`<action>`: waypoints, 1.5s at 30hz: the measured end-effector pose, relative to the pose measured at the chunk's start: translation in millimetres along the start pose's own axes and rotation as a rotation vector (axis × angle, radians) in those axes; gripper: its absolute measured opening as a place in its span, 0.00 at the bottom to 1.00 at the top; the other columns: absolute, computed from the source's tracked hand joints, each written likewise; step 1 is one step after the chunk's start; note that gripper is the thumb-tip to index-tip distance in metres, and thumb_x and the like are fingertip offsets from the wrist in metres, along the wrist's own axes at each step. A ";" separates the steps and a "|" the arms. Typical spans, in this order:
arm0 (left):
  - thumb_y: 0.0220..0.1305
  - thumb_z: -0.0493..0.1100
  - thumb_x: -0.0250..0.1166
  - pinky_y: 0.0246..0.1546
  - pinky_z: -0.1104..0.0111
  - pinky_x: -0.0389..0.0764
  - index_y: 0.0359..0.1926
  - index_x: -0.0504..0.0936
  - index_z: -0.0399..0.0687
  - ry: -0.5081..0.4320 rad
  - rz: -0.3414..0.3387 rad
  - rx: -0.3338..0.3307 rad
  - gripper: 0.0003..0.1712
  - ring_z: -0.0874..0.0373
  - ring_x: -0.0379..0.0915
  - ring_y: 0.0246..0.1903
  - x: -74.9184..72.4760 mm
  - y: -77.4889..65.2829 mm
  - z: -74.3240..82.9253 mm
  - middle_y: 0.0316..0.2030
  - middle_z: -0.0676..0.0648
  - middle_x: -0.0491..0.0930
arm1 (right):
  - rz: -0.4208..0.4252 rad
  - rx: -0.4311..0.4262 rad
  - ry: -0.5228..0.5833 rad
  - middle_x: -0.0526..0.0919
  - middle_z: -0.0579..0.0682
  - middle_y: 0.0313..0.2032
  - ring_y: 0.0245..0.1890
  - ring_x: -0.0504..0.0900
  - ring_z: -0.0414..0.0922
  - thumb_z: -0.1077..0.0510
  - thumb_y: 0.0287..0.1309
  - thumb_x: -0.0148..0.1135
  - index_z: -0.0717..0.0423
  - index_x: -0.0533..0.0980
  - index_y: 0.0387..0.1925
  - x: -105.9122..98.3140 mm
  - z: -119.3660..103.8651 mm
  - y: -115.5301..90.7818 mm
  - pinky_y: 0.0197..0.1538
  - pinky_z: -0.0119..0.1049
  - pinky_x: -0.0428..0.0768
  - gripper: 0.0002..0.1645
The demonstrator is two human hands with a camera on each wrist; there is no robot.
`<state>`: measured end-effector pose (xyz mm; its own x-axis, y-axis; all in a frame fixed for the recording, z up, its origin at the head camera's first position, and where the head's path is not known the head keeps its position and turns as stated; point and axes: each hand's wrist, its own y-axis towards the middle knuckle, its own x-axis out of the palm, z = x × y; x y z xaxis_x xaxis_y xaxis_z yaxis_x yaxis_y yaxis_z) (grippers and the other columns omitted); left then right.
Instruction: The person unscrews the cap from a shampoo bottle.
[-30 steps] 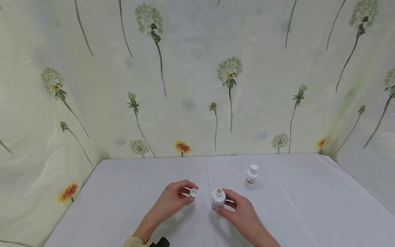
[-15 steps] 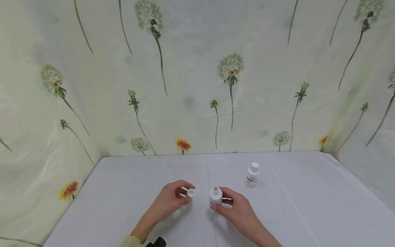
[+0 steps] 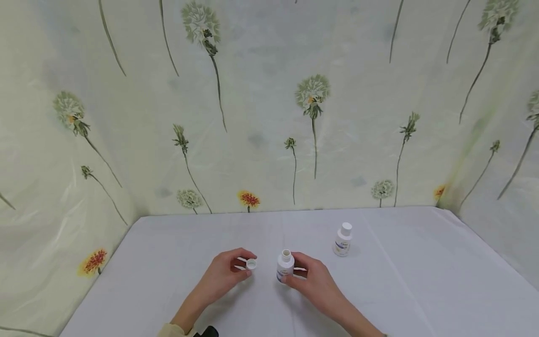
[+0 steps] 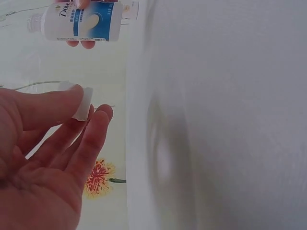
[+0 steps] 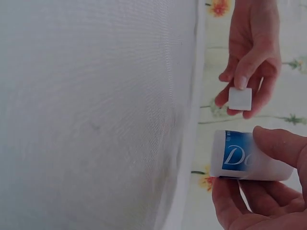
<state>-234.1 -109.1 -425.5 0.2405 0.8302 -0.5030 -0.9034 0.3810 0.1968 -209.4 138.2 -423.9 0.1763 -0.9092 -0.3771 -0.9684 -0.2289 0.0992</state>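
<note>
Between thumb and fingers, my left hand (image 3: 225,273) pinches a small white cap (image 3: 251,264), its hollow side facing the head camera. To the right of it, my right hand (image 3: 313,283) grips a small white Dove bottle (image 3: 285,267) around its body. That bottle is upright with its neck uncapped, and a gap separates it from the cap. Its blue label (image 4: 91,20) shows in the left wrist view. In the right wrist view the cap (image 5: 240,98) appears beyond the bottle (image 5: 240,155). Both hands are above the white-covered table (image 3: 168,243).
A second white bottle (image 3: 343,239), with its cap on, stands on the table behind and to the right of my right hand. Flower-printed sheets (image 3: 261,117) hang behind the table and along both sides. A dark object (image 3: 209,332) shows by my left sleeve.
Both hands have shifted a little to the left, carrying the cap and the uncapped bottle along. Their grips look the same, and the second bottle stays where it was.
</note>
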 end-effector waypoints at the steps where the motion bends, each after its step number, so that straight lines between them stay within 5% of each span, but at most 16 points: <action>1: 0.59 0.30 0.67 0.38 0.71 0.81 0.48 0.82 0.42 0.004 0.005 0.004 0.15 0.52 0.80 0.41 -1.1 -0.3 -1.8 0.45 0.48 0.82 | -0.005 -0.009 0.009 0.81 0.50 0.51 0.52 0.81 0.51 0.60 0.53 0.72 0.57 0.76 0.58 1.5 -0.2 1.3 0.53 0.42 0.79 0.29; 16: 0.57 0.29 0.68 0.37 0.71 0.80 0.50 0.81 0.40 0.085 0.099 -0.019 0.18 0.54 0.80 0.40 -12.3 1.9 -12.7 0.45 0.46 0.82 | -0.046 -0.002 -0.019 0.81 0.53 0.51 0.53 0.80 0.53 0.60 0.54 0.71 0.59 0.75 0.59 22.9 -5.0 27.5 0.54 0.46 0.78 0.30; 45: 0.51 0.26 0.69 0.37 0.64 0.79 0.40 0.82 0.41 0.174 0.139 -0.066 0.14 0.55 0.78 0.34 -33.0 9.7 -37.0 0.36 0.48 0.82 | -0.072 -0.001 -0.047 0.81 0.56 0.51 0.51 0.80 0.54 0.62 0.55 0.70 0.61 0.75 0.58 41.6 -1.3 65.5 0.50 0.47 0.81 0.28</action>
<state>-263.9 -147.8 -438.1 0.0526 0.7877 -0.6138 -0.9460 0.2362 0.2219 -265.3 84.9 -431.8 0.2373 -0.8728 -0.4265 -0.9532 -0.2938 0.0710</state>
